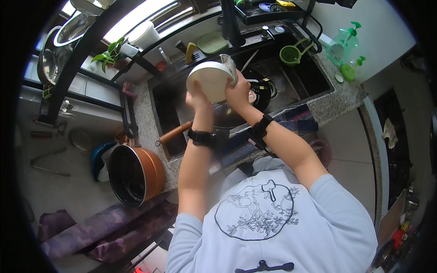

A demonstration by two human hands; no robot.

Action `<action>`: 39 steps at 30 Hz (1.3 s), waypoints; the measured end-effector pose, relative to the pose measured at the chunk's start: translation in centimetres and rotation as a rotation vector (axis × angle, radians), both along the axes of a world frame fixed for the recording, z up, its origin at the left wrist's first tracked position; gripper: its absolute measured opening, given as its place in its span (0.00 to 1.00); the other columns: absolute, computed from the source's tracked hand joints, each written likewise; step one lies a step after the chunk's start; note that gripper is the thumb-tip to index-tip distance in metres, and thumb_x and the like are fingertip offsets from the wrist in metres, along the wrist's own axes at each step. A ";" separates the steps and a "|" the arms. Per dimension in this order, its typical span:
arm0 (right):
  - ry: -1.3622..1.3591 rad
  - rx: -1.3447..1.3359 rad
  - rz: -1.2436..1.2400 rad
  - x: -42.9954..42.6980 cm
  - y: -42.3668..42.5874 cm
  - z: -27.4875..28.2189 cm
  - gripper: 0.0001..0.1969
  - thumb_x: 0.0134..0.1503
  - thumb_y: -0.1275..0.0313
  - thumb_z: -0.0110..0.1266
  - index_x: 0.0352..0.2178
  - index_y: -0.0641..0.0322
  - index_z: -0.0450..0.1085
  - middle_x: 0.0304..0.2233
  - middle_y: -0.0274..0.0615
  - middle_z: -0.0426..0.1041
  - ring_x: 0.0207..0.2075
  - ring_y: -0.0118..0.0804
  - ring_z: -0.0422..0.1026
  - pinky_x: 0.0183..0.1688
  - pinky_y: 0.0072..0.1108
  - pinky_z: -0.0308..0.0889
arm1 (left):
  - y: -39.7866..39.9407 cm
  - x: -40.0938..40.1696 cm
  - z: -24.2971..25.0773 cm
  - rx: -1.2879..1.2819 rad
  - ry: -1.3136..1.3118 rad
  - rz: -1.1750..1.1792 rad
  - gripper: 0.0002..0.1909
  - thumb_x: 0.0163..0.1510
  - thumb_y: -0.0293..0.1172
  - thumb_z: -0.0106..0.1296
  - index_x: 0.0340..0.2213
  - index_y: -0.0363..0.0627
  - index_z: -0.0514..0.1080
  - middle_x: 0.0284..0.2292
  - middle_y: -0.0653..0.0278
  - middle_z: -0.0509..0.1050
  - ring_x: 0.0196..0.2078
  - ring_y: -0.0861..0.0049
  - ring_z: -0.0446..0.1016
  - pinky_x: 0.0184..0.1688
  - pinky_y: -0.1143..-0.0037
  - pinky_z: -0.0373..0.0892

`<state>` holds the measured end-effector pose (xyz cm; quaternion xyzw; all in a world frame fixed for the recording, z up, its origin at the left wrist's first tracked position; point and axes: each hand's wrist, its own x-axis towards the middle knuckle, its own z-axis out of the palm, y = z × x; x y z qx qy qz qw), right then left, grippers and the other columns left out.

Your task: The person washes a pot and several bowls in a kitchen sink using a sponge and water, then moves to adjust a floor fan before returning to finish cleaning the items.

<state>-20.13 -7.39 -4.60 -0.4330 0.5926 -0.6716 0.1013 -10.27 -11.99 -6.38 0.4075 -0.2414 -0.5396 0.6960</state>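
Observation:
Over the black sink (297, 90) both hands hold up a round white bowl (212, 76). My left hand (198, 95) grips its left side, fingers bent over the edge. At the right side, my right hand (239, 90) holds the bowl together with a grey cloth (229, 66), which is pressed against its rim. Under the hands a dark pan with a wooden handle (175, 132) lies in the sink, partly hidden by the forearms. Chopsticks or similar utensils with gold ends (262, 87) rest beside the drain.
A green strainer or ladle (290, 54) sits at the sink's back right. Soap bottles (343, 46) stand on the right counter. An orange pot (150, 170) is on the left counter, near a black rack (99, 75). Behind the sink are a green plate (212, 42) and a black faucet (232, 25).

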 end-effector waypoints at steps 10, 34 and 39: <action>0.276 -0.179 0.138 -0.7 0.5 2.1 0.22 0.37 0.85 0.44 0.39 0.64 0.65 0.37 0.51 0.69 0.39 0.50 0.68 0.41 0.28 0.65 | 1.8 1.6 7.0 -0.687 -1.160 0.092 0.12 0.41 0.18 0.47 0.32 0.37 0.73 0.28 0.58 0.75 0.31 0.78 0.73 0.36 0.80 0.67; -0.702 0.119 0.956 -2.5 -1.6 2.5 0.30 0.52 0.46 0.39 0.42 0.65 0.62 0.36 0.38 0.68 0.37 0.25 0.66 0.42 0.18 0.61 | -0.1 3.2 0.7 0.030 -0.351 -0.415 0.20 0.46 0.28 0.53 0.42 0.36 0.64 0.38 0.61 0.69 0.37 0.72 0.70 0.38 0.72 0.68; -0.949 0.206 0.959 -1.9 -1.4 1.2 0.27 0.55 0.49 0.37 0.40 0.64 0.64 0.37 0.38 0.69 0.37 0.27 0.67 0.41 0.19 0.61 | 0.4 3.3 0.7 0.114 -0.258 -0.485 0.25 0.47 0.34 0.54 0.44 0.36 0.61 0.39 0.60 0.68 0.38 0.68 0.70 0.39 0.69 0.68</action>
